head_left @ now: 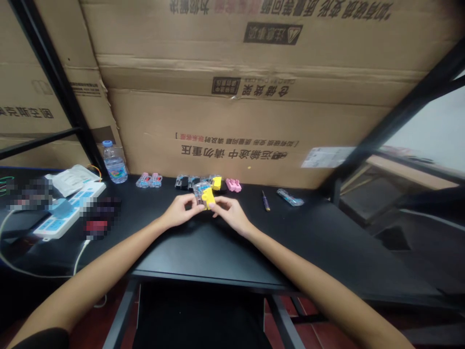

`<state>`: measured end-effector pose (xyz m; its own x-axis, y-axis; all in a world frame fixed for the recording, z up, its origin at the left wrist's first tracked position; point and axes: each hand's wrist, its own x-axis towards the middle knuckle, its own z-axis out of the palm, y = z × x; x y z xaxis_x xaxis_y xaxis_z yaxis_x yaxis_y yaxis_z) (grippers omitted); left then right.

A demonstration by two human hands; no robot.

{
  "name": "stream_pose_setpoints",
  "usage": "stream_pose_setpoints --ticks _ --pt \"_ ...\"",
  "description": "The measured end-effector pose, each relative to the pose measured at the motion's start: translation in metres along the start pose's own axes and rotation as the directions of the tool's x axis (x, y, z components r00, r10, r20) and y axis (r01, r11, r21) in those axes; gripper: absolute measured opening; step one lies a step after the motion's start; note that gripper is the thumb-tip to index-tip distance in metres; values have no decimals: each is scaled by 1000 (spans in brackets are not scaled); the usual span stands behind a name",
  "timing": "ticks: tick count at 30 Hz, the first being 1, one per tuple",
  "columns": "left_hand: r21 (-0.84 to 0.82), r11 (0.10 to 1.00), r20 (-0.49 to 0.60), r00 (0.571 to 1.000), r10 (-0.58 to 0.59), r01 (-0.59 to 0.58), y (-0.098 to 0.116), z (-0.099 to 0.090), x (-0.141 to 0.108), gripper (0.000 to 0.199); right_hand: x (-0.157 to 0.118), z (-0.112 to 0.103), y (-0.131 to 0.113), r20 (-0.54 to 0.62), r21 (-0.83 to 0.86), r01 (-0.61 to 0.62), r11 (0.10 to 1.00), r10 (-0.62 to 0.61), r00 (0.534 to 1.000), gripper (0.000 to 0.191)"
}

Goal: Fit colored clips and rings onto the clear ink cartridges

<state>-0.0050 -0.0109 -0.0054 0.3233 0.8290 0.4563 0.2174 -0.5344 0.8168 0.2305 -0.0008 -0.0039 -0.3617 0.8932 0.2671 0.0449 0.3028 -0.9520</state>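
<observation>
Your left hand (180,212) and right hand (231,215) pinch a yellow part (208,198) between their fingertips, over the bench (203,257). A clear packet (200,192) sits against it; whether the part is inside, you cannot tell. Farther left, a capped water bottle (115,163) holds liquid.

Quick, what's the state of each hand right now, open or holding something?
Left hand: closed, pinching a clear plastic packet.
Right hand: closed, fingers on a yellow plastic part at that packet.
</observation>
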Motion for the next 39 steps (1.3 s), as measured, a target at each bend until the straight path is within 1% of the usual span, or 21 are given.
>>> stream_pose_setpoints --ticks 1,2,3,7,8,9,10,11,12,13,15,18,21,23,25,27,31,34,36,39 --pt "29 1000 26 1000 -4 3 0 2 -1 45 -1 1 0 47 -28 -1 1000 3 999 41" --pt "43 999 34 999 -10 9 1 3 -2 45 -1 2 0 70 -45 -3 999 6 997 41" --pt "37 999 18 1000 -15 14 1 1 -2 44 -1 1 0 65 -52 -4 999 8 998 40" --pt "-45 999 -137 990 -29 23 0 -16 2 44 5 -9 0 -76 -41 10 999 -13 997 40" --pt "-47 998 -153 987 -38 31 -1 -19 3 45 6 -10 1 -106 -37 13 999 -17 994 41" --pt "-36 998 -135 990 -46 42 -1 -20 3 45 6 -11 2 -120 -38 12 999 -16 993 42" --pt "-16 999 -90 995 -51 50 -1 -19 2 45 5 -11 2 -115 -45 8 999 -13 993 42" --pt "5 999 -32 998 -53 54 -1 -16 1 45 4 -9 3 -91 -58 2 998 -8 996 42" --pt "36 998 47 998 -51 49 0 -12 -1 44 3 -6 4 -55 -73 -4 997 0 999 42" --pt "48 998 82 996 -46 42 0 -8 -3 45 1 -3 5 -10 -89 -12 996 11 1000 42" --pt "49 998 84 995 -53 49 1 0 -5 46 -2 3 7 65 -108 -26 994 33 997 42" --pt "39 997 65 995 -69 67 -1 4 -5 47 -2 8 11 90 -85 -36 996 44 995 42" --pt "-64 991 24 993 -114 115 -8 0 -2 49 0 8 15 84 -7 -43 999 43 996 44" --pt "-157 973 11 985 -170 169 -14 -3 1 50 1 6 16 75 64 -61 996 56 996 51" --pt "-223 947 28 972 -232 232 -18 -6 2 52 0 4 14 78 122 -76 990 67 995 59" --pt "-257 926 62 961 -270 277 -20 -8 2 53 -2 2 12 113 143 -83 986 67 991 58" --pt "-244 932 114 962 -248 269 -20 -8 1 53 -5 2 8 195 124 -96 988 71 978 43" --pt "-221 941 144 963 -227 255 -19 -6 0 53 -5 2 10 197 129 -116 985 89 976 42" --pt "-200 948 134 965 -226 249 -20 -6 0 52 -4 2 12 192 143 -131 981 102 976 42" --pt "-157 956 88 968 -235 247 -21 -5 0 50 -3 1 12 191 168 -147 975 114 975 38"
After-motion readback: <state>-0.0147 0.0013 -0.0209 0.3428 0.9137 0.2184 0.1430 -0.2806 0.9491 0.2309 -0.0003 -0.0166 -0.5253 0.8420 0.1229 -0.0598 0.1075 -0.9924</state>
